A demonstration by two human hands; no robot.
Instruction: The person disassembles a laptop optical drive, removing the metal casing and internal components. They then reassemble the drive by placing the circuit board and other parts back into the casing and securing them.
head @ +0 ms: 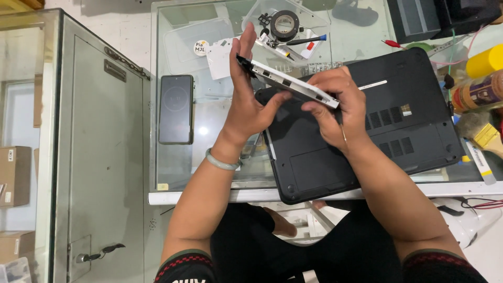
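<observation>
Both hands hold a flat silver optical drive [285, 82] with a black bezel end, tilted up above the glass table. My left hand [249, 99] cradles its left part, thumb underneath and fingers behind. My right hand [335, 105] grips its right end with fingertips on the edge. Beneath them a black laptop [398, 126] lies upside down, base facing up, vents showing.
A dark smartphone [175, 108] lies on the glass table [173, 173] at left. Farther back sit a clear plastic lid with a black tape roll [284, 23], a screwdriver [304, 41] and small parts. Bottles and a brush [484, 133] crowd the right edge. A glass cabinet stands left.
</observation>
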